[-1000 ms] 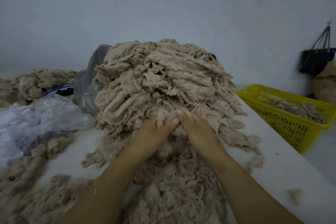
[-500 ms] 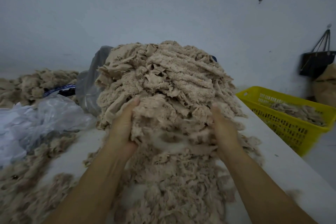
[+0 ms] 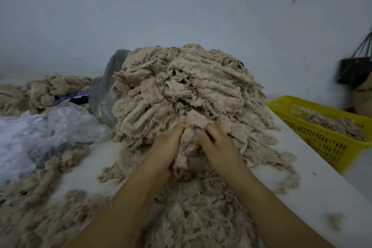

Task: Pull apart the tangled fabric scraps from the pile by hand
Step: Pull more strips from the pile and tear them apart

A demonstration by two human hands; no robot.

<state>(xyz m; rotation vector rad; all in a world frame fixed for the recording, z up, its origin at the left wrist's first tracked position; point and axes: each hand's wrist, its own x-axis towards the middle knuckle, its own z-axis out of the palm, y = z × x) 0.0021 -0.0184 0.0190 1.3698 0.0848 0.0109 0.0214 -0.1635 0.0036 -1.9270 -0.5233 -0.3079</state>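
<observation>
Head view shows both hands sunk into the near foot of the pile (image 3: 185,90) of beige fabric scraps, which stands tall at the middle of the bench (image 3: 302,169). The left hand (image 3: 167,147) and the right hand (image 3: 219,145) sit close together, each with its fingers curled into the same clump (image 3: 190,127) and the thumbs up against it, so both are gripping cloth.

The risk, as I judge it, comes from tugging at the base. The heap rises well above the wrists, and dragging out its footing could bring the upper layers sliding forward or off the bench's right edge. A hard, fast pull might also tear the tangled strips rather than free them, and shed more lint.

Loose fluff (image 3: 201,217) covers the bench in front of the pile. A clear plastic bag (image 3: 50,127) lies to the left, with a grey bag (image 3: 106,86) touching the pile's left flank and a second heap (image 3: 40,90) behind. A yellow basket (image 3: 314,106) holding some scraps sits just beside the bench on the right. A dark bag (image 3: 354,70) hangs on the wall beyond. Nothing blocks the hands themselves.
</observation>
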